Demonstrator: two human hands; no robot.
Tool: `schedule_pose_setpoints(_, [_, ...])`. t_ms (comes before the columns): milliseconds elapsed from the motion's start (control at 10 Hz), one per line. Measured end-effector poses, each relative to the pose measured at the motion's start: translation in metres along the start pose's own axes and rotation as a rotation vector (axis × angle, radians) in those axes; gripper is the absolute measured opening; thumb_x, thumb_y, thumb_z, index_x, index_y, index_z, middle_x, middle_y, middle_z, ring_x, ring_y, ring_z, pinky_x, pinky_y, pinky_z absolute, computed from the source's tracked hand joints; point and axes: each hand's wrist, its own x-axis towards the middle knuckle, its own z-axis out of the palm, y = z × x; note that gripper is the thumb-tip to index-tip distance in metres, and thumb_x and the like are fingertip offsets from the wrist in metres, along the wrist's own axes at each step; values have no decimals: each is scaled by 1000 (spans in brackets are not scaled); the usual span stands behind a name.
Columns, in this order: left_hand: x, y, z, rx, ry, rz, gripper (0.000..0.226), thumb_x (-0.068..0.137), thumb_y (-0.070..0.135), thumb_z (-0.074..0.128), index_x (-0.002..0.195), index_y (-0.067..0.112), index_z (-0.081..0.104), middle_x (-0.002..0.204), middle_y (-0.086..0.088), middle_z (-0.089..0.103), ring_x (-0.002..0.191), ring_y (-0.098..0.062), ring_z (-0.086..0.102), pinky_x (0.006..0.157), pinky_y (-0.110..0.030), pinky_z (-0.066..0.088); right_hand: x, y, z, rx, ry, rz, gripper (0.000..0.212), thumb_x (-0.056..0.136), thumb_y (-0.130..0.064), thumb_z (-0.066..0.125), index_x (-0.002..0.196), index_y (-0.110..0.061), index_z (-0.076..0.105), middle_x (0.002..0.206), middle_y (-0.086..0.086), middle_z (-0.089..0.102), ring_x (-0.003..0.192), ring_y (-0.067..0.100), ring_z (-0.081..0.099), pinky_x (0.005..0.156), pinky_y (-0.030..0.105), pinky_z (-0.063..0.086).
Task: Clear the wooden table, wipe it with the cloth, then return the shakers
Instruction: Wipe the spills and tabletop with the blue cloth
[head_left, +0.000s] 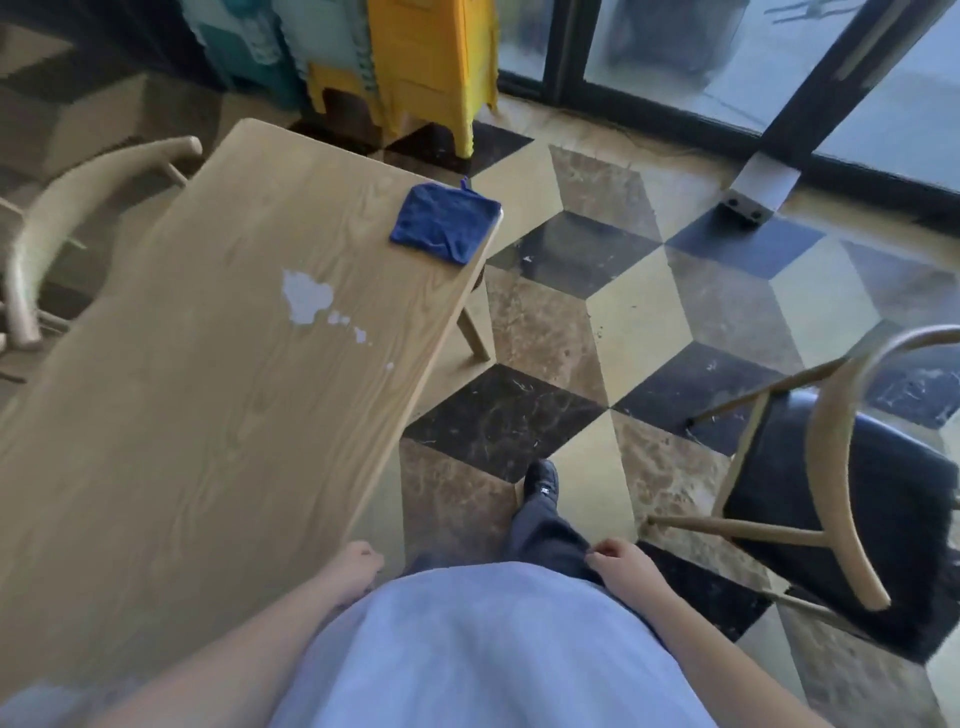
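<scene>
The wooden table (197, 395) fills the left of the view. A folded blue cloth (444, 223) lies at its far right corner. A whitish spill (306, 299) with small drops trailing right sits in the middle of the tabletop. No shakers are in view. My left hand (356, 566) hangs by the table's near right edge, fingers curled, holding nothing. My right hand (621, 564) hangs at my side over the floor, fingers curled too and empty.
A wooden chair with a black seat (841, 499) stands to my right. Another wooden chair (62, 223) sits left of the table. Yellow and teal stacked plastic stools (426, 67) stand beyond the table. Glass doors with dark frames (779, 78) line the back.
</scene>
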Motion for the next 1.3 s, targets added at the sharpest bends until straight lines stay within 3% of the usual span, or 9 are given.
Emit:
schedule_pose_setpoints(200, [4,108,14,-256,163,10,20,86,14,50,67,16,47,60,-7,48,57,-19,43,59,-29,32,64,-36,-108,-73,-193,63,20,80,-31,68,94,-16,69,85,5,70,67,19,65,59,30,49])
schedule_pose_setpoints(300, [-3,155,18,-268,63,93,15,81,32,48,72,23,56,68,-5,61,63,-24,56,61,-33,49,94,-54,-141,-169,-255,70,17,87,-22,63,90,-5,63,77,10,61,55,20,53,47,26,41])
schedule_pose_setpoints(400, [-28,196,10,-277,-40,151,17,90,29,47,80,18,54,73,-2,60,62,-18,56,56,-25,44,113,-85,-157,-223,-205,102,16,93,-16,59,96,-2,64,77,10,62,58,21,55,53,26,40])
schedule_pose_setpoints(700, [33,134,-53,-380,226,-101,26,87,15,52,63,17,42,69,-6,56,75,-24,54,69,-32,40,130,-206,-130,-246,-183,33,16,92,-24,58,98,-10,63,84,7,68,70,20,63,65,30,48])
schedule_pose_setpoints(800, [59,113,-79,-468,328,-171,15,87,16,57,74,10,51,97,-26,67,97,-38,64,82,-39,50,117,-253,-117,-632,-260,-104,15,95,-28,52,97,-19,63,97,-1,65,89,13,60,76,23,42])
schedule_pose_setpoints(900, [74,109,-93,-520,520,-234,21,81,21,64,94,5,60,101,-23,67,99,-40,62,83,-43,52,165,-285,-121,-825,-255,-161,34,95,-45,51,121,-25,61,105,-9,61,95,7,58,78,18,40])
schedule_pose_setpoints(1000, [62,111,-101,-410,707,-258,17,75,24,66,84,15,54,95,-13,56,95,-39,53,77,-42,47,184,-354,-138,-967,-182,-144,32,92,-52,56,109,-25,62,98,-6,62,86,11,63,70,20,48])
schedule_pose_setpoints(1100, [58,112,-95,-362,737,-249,32,72,21,70,102,15,60,113,-15,52,102,-41,49,85,-45,45,172,-411,-128,-871,-54,-171,29,97,-18,49,120,-7,63,120,16,65,107,32,63,90,32,53])
schedule_pose_setpoints(1300, [58,122,-88,-422,698,-318,59,71,19,74,128,20,61,139,-17,46,115,-46,49,89,-53,48,194,-501,-109,-861,79,-545,42,87,-23,51,129,-19,54,131,5,48,100,26,58,78,34,48])
